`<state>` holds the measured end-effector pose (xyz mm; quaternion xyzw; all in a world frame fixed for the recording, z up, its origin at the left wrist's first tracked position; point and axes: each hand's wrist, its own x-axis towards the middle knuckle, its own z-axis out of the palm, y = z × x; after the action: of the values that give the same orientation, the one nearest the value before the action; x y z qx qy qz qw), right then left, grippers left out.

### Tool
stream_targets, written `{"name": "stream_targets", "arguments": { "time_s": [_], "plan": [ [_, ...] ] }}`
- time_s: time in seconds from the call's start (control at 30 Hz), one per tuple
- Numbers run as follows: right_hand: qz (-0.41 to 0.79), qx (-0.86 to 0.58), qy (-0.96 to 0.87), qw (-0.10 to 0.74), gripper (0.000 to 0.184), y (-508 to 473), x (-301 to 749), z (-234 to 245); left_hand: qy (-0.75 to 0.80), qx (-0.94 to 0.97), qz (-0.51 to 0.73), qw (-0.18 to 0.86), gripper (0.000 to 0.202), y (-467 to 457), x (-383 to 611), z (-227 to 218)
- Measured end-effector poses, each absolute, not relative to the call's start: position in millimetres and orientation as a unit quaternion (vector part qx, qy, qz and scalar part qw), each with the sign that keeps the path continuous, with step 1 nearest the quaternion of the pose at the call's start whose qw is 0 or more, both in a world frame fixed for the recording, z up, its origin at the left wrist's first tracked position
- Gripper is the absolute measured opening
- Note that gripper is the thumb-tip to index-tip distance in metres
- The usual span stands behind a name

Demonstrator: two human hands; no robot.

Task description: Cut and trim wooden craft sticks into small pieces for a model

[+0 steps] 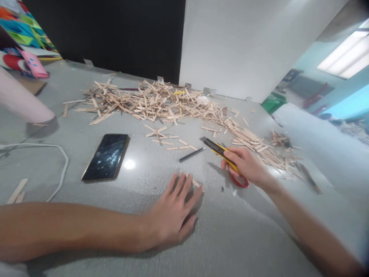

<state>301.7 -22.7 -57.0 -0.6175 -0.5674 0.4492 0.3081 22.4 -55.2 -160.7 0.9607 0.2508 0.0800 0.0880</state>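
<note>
My left hand (174, 213) lies flat on the grey table (236, 238), fingers stretched out over a wooden stick (196, 183) that pokes out past the fingertips. My right hand (246, 166) is closed around a yellow and black utility knife (215, 148), its tip pointing up and to the left, close above the table. A red ring, maybe a scissor handle (240, 182), shows just under that hand. A dark pen (191, 154) lies between the knife tip and a few loose sticks (167, 140).
A big heap of wooden sticks (155, 102) runs across the back and down the right side. A black phone (106, 156) lies to the left, a white cable (59, 169) beyond it. A pink cylinder (21, 102) and colourful paper sit at far left.
</note>
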Motion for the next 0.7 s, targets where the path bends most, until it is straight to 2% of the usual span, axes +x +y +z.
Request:
{"name": "stream_targets", "arguments": {
  "time_s": [0.1, 0.27, 0.37, 0.47, 0.53, 0.7],
  "plan": [
    [0.412, -0.62, -0.609, 0.274, 0.022, -26.6, 309.1, -50.5, 0.247, 0.962, 0.073, 0.089, 0.073, -55.1, 21.9, -159.0],
    [0.275, -0.657, -0.665, 0.227, 0.023, -34.6, 326.1, -36.8, 0.246, 0.962, 0.072, 0.091, 0.072, -55.0, 21.3, -160.1],
    [0.192, -0.643, -0.689, 0.274, 0.023, -37.4, 326.6, -31.1, 0.248, 0.962, 0.076, 0.09, 0.073, -55.5, 21.3, -162.1],
    [0.192, -0.64, -0.655, 0.352, 0.032, -35.7, 319.0, -34.3, 0.244, 0.963, 0.069, 0.093, 0.073, -55.7, 21.7, -161.5],
    [0.208, -0.632, -0.642, 0.381, 0.032, -31.9, 313.1, -41.0, 0.245, 0.963, 0.064, 0.095, 0.073, -55.4, 22.6, -159.7],
    [0.263, -0.602, -0.651, 0.38, 0.036, -23.3, 304.9, -56.2, 0.253, 0.961, 0.051, 0.098, 0.074, -54.6, 25.2, -154.0]
  ]
}}
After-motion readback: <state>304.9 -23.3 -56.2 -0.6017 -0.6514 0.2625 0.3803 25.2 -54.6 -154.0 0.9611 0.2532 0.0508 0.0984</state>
